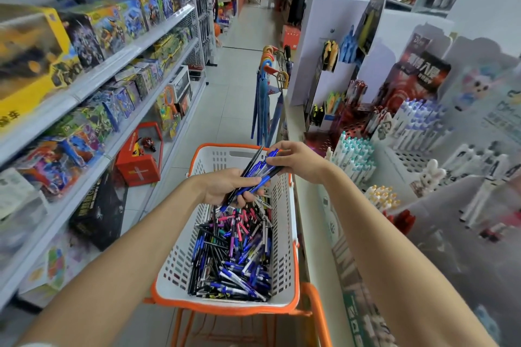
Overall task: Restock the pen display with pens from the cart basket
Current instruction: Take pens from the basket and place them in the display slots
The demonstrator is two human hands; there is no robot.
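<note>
Head view, the only view. Your left hand (225, 189) is palm up over the far half of the cart basket (174, 262), fingers curled round a bundle of blue pens (258, 176). Your right hand (298, 160) pinches the upper ends of that bundle with its fingertips. The bundle's long axis runs from lower left to upper right, upper ends towards the shelf side. The loose stock of pens (234, 256) lies heaped flat in the basket below, mostly blue, black and pink. The pen display (408, 162) stands to the right of and slightly beyond both hands, on the counter beside the cart; the right hand is the nearer one. Judgement: the transfer goes rightwards over the basket's right wall, and the pens, now nearly flat, need tipping up to match the standing rows. In the way: teal-capped pens (352, 155) in the nearest row, a rabbit figure (428, 177) and yellow-capped pens (382, 196) nearer you. I cannot tell which slots are free. Umbrellas (267, 98) hang ahead; toy shelves (84, 65) line the left.
</note>
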